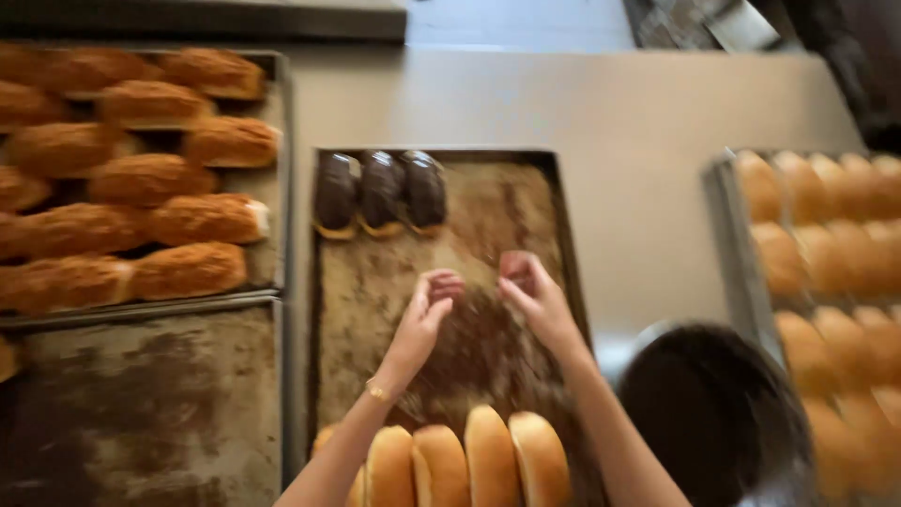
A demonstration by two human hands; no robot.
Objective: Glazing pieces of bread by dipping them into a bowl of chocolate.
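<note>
Two hands: my left hand (430, 305) and right hand (527, 291) hover close together over the middle of the centre tray (563, 235), fingers loosely curled; whether they pinch anything I cannot tell, the view is blurred.
Under them: a dark heap of chocolate crumbs (479, 343) spread on the tray's bare middle.
Crumbs, handling: I judge them light, loose and dry, likely to scatter; best gathered with cupped fingers from the heap's edges.
Far edge of tray: three chocolate-coated buns (380, 192), side by side, touching.
Near edge: plain buns (465, 460) in a row; probably soft, easily dented, so hold by the sides.
Left trays: crumb-coated buns (141, 178) above, a stained tray (150, 404) below.
Right: dark bowl (713, 413), more plain buns (826, 244).
</note>
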